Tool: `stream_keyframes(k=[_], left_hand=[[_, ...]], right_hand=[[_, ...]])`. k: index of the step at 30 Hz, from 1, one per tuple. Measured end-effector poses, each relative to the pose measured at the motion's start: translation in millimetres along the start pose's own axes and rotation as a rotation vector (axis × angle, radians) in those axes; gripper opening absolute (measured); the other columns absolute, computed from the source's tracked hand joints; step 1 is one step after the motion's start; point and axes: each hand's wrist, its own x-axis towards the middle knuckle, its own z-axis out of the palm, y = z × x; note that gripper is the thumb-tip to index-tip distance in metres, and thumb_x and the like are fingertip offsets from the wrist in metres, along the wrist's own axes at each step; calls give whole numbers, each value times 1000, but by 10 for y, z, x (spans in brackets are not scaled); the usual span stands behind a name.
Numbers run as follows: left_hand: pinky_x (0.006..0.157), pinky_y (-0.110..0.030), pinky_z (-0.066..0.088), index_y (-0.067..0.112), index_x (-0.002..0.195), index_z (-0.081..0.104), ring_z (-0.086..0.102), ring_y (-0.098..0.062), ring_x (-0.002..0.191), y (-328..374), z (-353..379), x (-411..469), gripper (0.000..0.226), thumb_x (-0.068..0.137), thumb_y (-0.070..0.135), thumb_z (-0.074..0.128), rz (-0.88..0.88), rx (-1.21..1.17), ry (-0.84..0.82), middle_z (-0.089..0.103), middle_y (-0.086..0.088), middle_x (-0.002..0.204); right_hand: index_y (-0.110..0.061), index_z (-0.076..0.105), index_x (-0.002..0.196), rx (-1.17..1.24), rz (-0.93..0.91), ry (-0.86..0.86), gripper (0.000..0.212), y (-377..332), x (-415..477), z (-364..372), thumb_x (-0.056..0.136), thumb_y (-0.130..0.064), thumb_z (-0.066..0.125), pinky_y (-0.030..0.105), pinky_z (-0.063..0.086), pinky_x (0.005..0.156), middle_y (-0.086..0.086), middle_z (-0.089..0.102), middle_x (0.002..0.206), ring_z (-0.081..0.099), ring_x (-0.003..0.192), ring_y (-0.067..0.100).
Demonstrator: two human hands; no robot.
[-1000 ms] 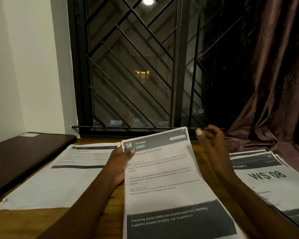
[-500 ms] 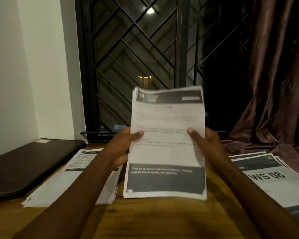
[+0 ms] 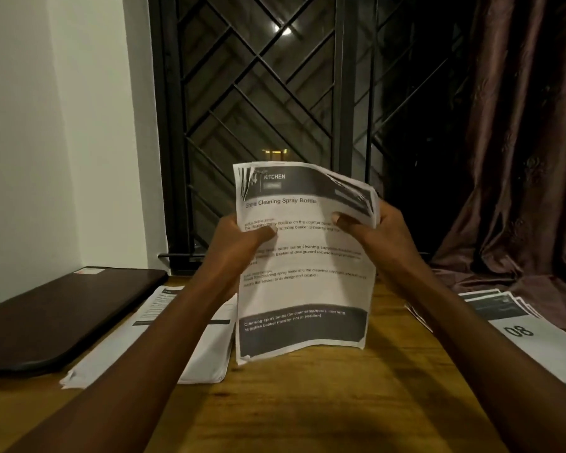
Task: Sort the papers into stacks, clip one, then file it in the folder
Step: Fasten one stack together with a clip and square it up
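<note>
A sheaf of printed papers (image 3: pixel 304 282) stands nearly upright above the middle of the bench (image 3: pixel 307 407), held between both hands. Its top sheet reads "KITCHEN" in a dark header and "Store Cleaning Spray Bottle" below. The sheets splay apart at the two upper corners. The lower edge is down at the bench surface, though I cannot tell whether it touches.

The left hand (image 3: pixel 239 240) grips the sheaf's left edge, thumb pressed on the front and fingers out of sight behind. The right hand (image 3: pixel 373 227) grips the right edge higher up, thumb on the front, fingers curled round the back.

Just left of the sheaf, a second stack of papers (image 3: pixel 206 358) lies flat on the bench, partly under the left forearm. Further left of the sheaf lies a dark flat case (image 3: pixel 62 312) with a small label near its far corner; whether it is the folder I cannot tell. Well to the right of the sheaf lies a third stack (image 3: pixel 536 341), loosely fanned, its top sheet showing "08".

Behind the sheaf stands a window with a dark metal grille (image 3: pixel 258 93). A brown curtain (image 3: pixel 520 142) hangs to the sheaf's right, and a pale wall (image 3: pixel 56 125) rises to its left.
</note>
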Motion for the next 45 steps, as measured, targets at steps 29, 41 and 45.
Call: stream_keyframes(k=[29,41,45], left_hand=[[92,-56,51,10,134,58,62,-39,117,-9,-344,108,55,81,-2,67,-500,-319,-473,64,-19,128],[106,-58,37,3,141,49,50,-44,129,-1096,-547,-166,79,69,-9,81,-778,-377,-523,52,-26,140],[99,-58,45,4,135,53,58,-43,122,-1148,-541,-119,53,85,-7,65,-778,-324,-466,59,-25,132]], right_hand=[[-6,62,109,213,679,-247,19,-225,420,-172,91,-6,57,49,57,67,15,72,95,71,77,31],[-5,65,112,152,814,-192,29,1136,-356,104,94,-27,58,32,59,66,13,74,96,73,81,24],[-11,66,105,20,725,-38,21,1261,-405,148,96,-25,54,18,49,46,7,73,86,71,67,15]])
